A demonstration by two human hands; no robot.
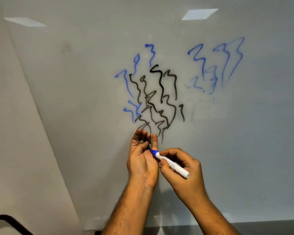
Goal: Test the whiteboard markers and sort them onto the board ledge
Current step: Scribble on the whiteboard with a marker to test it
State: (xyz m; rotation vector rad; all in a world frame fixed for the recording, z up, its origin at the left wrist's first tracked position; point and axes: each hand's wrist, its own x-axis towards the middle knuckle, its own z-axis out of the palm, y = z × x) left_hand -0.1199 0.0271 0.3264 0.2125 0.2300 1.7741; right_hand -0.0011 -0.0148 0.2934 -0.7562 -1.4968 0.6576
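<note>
The whiteboard (227, 133) carries black scribbles (159, 99) at centre and blue scribbles (217, 65) toward 2 o'clock. Right hand (182, 168) holds the marker (171, 164) at 6 o'clock, tip on the flat left hand (143, 158), which pinches a green cap (148, 145).

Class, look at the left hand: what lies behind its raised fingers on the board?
Behind the left hand, black scribbles run down the whiteboard. The fingers cover the lowest strokes, so their ends cannot be seen.

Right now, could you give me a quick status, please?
Right hand grips uncapped blue marker. Left hand pinches something green. Whiteboard unobstructed.
</note>
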